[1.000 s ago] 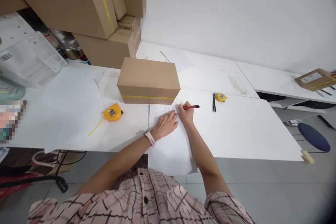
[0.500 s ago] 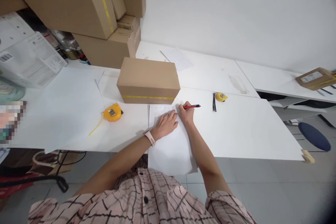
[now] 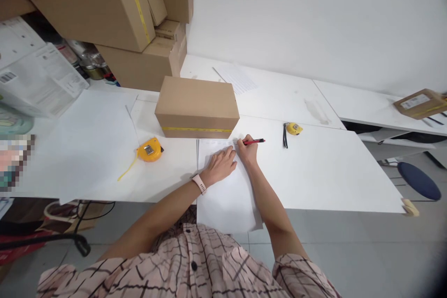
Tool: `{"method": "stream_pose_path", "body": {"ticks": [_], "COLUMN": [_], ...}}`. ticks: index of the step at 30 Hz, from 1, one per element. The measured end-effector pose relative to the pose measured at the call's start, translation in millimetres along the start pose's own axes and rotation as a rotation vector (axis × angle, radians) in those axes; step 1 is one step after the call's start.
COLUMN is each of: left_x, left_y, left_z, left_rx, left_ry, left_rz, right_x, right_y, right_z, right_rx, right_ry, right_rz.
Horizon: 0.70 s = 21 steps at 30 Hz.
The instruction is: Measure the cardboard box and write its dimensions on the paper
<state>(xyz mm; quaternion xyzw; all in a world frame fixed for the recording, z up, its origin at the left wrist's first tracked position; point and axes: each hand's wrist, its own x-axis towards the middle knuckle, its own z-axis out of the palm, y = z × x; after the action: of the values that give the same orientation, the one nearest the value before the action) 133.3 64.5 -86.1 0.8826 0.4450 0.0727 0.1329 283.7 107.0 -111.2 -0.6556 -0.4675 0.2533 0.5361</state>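
Observation:
A white sheet of paper (image 3: 226, 205) lies on the table and hangs over its front edge, with faint marks along its top. My left hand (image 3: 220, 166) rests flat on the paper, fingers stretched out. Near the sheet's upper right corner, my right hand (image 3: 247, 150) grips a red and black pen (image 3: 256, 141), its writing end hidden by the fingers. Just behind the paper stands a closed cardboard box (image 3: 199, 107) with a yellow measuring strip along its front. An orange tape measure (image 3: 150, 150) lies to the left, a short length of tape pulled out.
A smaller yellow tape measure (image 3: 294, 128) with a black strap lies at right on the white table (image 3: 324, 172). Cardboard boxes (image 3: 136, 65) are stacked at the back left. Printed sheets (image 3: 239, 79) lie near the wall. A blue stool (image 3: 419, 180) stands far right.
The pen and right hand have shifted very slightly to the left at the top of the paper. My left hand stays in place.

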Motion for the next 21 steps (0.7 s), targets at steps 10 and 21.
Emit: {"method": "stream_pose_path", "body": {"ticks": [10,21], "left_x": [3,-123], "left_y": [1,-112], "left_z": [-3.9,-62.5], "left_rx": [-0.058,-0.076], "left_ry": [-0.014,0.660], "left_rz": [-0.017,-0.352], "right_x": [-2,-31], "right_y": [-2,-8], "right_z": [-2,-45], "right_rx": [-0.027,-1.035], "right_ry": [0.082,-0.305], "right_rz": [-0.076,-0.584]}}
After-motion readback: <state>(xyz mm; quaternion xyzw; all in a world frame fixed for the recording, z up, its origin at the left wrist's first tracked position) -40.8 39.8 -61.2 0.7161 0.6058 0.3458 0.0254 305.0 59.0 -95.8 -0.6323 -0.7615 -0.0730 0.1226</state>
